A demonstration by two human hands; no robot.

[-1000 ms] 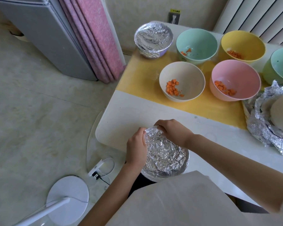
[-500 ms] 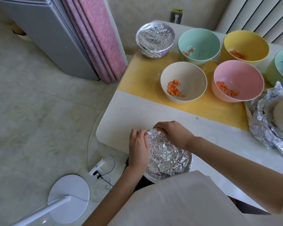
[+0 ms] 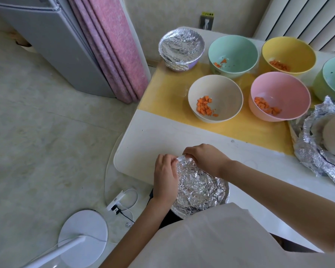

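A bowl wrapped in crinkled aluminium foil (image 3: 199, 188) sits at the near edge of the white table (image 3: 162, 136), right in front of me. My left hand (image 3: 165, 175) lies along its left rim and pinches the foil at the far edge. My right hand (image 3: 207, 158) curls over the far rim and pinches the same foil edge from the other side. The bowl itself is hidden under the foil.
On a yellow mat (image 3: 166, 89) stand a foil-covered bowl (image 3: 181, 48), and cream (image 3: 215, 98), pink (image 3: 278, 95), mint (image 3: 232, 54) and yellow (image 3: 288, 55) bowls holding carrot cubes. Another green bowl (image 3: 333, 78) and loose foil around a bowl (image 3: 317, 151) lie right. A fan base (image 3: 83, 231) and power strip (image 3: 116, 202) are on the floor.
Both hands have worked along the far rim toward each other; my left hand went from cupping the side to pinching the foil edge beside my right fingers.
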